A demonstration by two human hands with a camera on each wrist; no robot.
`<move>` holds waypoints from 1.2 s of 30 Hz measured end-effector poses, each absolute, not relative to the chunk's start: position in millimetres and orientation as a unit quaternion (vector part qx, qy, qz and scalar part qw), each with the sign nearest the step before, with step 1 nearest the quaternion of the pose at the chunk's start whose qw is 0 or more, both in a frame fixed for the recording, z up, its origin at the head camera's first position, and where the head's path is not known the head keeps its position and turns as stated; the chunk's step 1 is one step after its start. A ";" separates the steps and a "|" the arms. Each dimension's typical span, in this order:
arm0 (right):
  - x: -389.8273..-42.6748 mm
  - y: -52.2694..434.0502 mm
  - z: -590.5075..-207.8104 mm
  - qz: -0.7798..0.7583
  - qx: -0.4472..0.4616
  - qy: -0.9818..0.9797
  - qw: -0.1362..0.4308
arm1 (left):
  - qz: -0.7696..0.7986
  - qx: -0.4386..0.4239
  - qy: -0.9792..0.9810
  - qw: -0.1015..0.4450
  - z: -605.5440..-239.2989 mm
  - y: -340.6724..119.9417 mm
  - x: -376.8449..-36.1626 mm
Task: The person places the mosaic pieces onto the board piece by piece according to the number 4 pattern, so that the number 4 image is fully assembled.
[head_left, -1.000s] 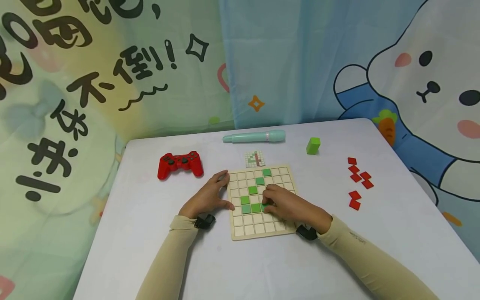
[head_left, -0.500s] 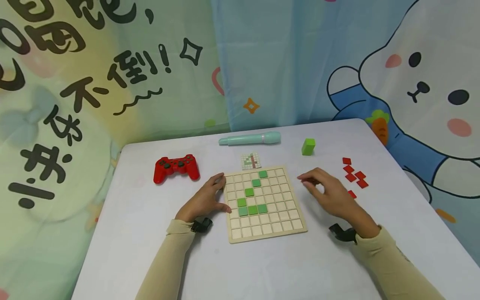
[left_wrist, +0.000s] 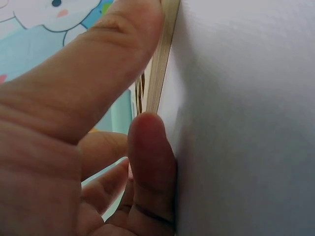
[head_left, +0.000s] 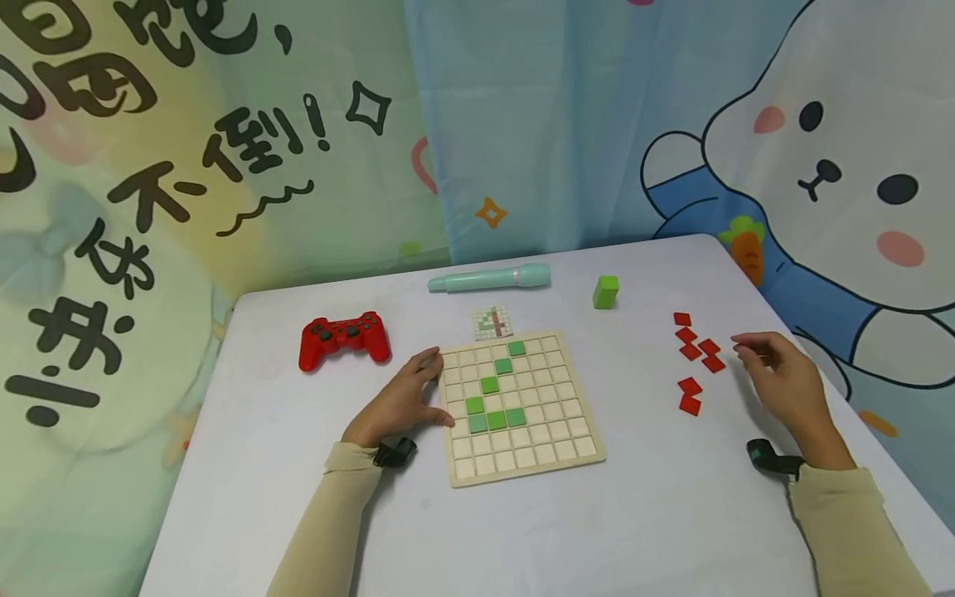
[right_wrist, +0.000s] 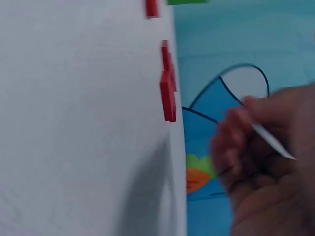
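Note:
A wooden grid board (head_left: 533,448) lies on the white table, with several green square tiles (head_left: 496,420) set in its cells. My left hand (head_left: 395,402) touches the board's left edge, thumb and fingertips spread along it; the left wrist view shows the thumb (left_wrist: 133,34) close against the wooden rim. On the right, my right hand (head_left: 794,398) hovers just past several red square tiles (head_left: 690,352), fingers loosely bent and nothing seen between them. In the right wrist view that hand (right_wrist: 261,152) is blurred, beside the red tiles (right_wrist: 168,96).
Behind the board is a small patterned card (head_left: 492,323), with a teal microphone-shaped stick (head_left: 488,279) farther back. A green block (head_left: 606,293) stands upright at the back right. A red game controller (head_left: 345,340) lies to the left. A printed curtain hangs behind the table.
My right hand has left the board and moved right, past the red tiles. A green tile that it had covered now shows in the grid. The left hand stays at the board's edge.

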State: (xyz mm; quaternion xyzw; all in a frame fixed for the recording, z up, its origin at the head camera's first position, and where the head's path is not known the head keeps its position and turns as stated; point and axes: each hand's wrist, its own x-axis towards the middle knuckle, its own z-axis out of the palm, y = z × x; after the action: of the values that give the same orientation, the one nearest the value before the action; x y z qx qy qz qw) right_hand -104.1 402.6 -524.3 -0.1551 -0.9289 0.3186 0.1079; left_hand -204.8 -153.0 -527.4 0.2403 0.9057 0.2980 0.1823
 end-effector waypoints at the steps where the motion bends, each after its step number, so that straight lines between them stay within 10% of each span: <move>1: -103.0 407.0 -529.3 0.313 -0.157 -0.931 0.099 | 0.299 0.239 0.905 0.183 -527.2 -152.8 -204.6; 18: -101.9 412.5 -546.8 0.297 -0.156 -0.942 -0.005 | 0.300 0.247 0.903 0.181 -527.3 -154.9 -205.7; 36: -102.7 409.2 -549.9 0.275 -0.136 -0.952 0.009 | 0.303 0.246 0.903 0.180 -526.3 -153.0 -204.3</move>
State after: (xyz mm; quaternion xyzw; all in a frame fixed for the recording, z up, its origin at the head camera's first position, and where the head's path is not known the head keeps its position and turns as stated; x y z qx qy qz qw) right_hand -102.7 409.2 -549.9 -0.1360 -0.9516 0.2754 0.0088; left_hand -204.3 -153.0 -526.3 0.2455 0.9030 0.3031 0.1798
